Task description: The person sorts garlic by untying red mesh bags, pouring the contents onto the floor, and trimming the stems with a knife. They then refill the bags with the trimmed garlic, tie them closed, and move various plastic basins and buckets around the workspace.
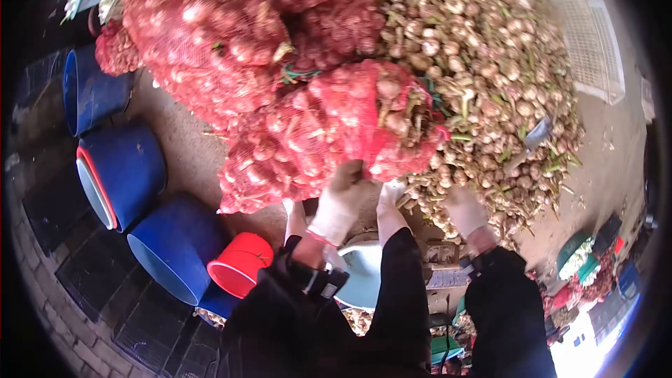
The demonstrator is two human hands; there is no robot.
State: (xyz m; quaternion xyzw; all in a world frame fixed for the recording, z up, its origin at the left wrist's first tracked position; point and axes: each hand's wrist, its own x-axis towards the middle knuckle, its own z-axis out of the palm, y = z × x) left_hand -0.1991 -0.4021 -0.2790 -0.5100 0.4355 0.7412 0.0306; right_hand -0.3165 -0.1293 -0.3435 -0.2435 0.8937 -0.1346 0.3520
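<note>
Head view. The near sack (301,136), a red net well filled with bulbs, lies before the person's feet, its right end against the loose pile (483,77). The left hand (343,199), gloved, is at the sack's lower edge; its fingers are curled almost closed and appear to grip the net. The right hand (465,211), also gloved, is at the near edge of the pile; how far its fingers are open, and whether they hold a bulb, cannot be told. Behind the near sack lie the large sack (203,21) and others, bulging with bulbs; a green tie (301,75) shows between them. Progress, as judged: the rear sacks look filled, and the near sack largely so, with bulbs visible at its right end, which seems unfastened. Much of the pile is still unbagged. A blade (537,133) lies on the pile, a white crate (590,45) beyond it, and blue buckets (140,164) stand at left.
</note>
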